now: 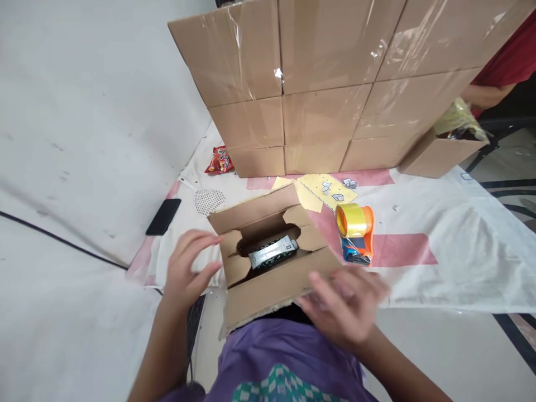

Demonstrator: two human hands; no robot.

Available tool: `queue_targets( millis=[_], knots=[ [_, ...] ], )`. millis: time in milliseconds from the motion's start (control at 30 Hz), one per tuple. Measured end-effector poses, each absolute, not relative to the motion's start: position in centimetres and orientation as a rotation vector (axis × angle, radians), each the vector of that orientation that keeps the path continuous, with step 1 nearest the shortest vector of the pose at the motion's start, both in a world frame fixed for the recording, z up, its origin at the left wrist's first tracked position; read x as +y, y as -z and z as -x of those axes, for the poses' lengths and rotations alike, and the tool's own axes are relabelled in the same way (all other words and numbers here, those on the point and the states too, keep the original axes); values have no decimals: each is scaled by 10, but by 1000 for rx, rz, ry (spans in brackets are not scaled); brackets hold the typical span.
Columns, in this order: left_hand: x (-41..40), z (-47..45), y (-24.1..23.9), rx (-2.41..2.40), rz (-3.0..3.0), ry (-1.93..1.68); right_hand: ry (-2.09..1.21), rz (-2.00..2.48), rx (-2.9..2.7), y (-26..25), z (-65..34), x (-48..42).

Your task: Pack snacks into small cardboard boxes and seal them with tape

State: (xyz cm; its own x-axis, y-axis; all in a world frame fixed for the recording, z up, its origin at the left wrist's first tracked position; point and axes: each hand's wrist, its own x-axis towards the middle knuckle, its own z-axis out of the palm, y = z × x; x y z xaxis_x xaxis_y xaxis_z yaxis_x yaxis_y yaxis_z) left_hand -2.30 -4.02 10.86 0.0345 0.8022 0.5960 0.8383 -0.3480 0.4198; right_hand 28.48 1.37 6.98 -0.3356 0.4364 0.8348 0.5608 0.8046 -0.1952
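Observation:
A small cardboard box (268, 287) sits open in front of me with its flaps partly folded in. Inside it lies a silvery packaged item (273, 251). My left hand (188, 271) is at the box's left side, fingers spread and touching the left flap. My right hand (345, 304) hovers at the box's right front corner, fingers extended and blurred by motion, holding nothing I can make out. An orange tape dispenser with a yellow roll (355, 233) stands just right of the box.
A wall of stacked taped cartons (326, 84) rises behind. A red snack packet (218, 160), a black phone (163, 216) and yellow paper sheets (322, 191) lie on the cloth. Another person's arm (488, 95) and an open carton (444, 153) are at the right.

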Motion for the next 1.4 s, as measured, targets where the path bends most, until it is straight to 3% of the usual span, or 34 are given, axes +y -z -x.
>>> queue_targets(
  millis=[67, 200, 333, 467, 667, 833, 933, 1100, 1267, 1400],
  knots=[
    [-69, 33, -85, -1673, 2162, 1552, 61, 837, -1905, -78, -291, 29],
    [-86, 13, -47, -1827, 2247, 1249, -489, 881, -1933, -83, -277, 64],
    [-68, -10, -44, -2057, 1897, 1454, -1004, 1011, -1804, -77, -250, 82],
    [-45, 2, -58, -2283, 1912, 1631, -1180, 1054, -1782, -74, -242, 87],
    [-7, 25, -91, -2095, 2010, 1409, -1099, 1072, -1740, -71, -235, 83],
    [-16, -1, -114, -1892, 2351, 629, -894, 1118, -1686, -64, -222, 70],
    [-20, -21, -114, -1966, 2207, 399, -688, 1118, -1712, -61, -238, 72],
    [-5, -21, -107, -1986, 2214, 380, -313, 1403, -1421, -49, -315, 118],
    [4, -12, -99, -1951, 2225, 490, -659, 1446, -1351, -46, -366, 146],
    [1, -14, -89, -1906, 2202, 551, -701, 1383, -1419, -48, -360, 147]
  ],
)
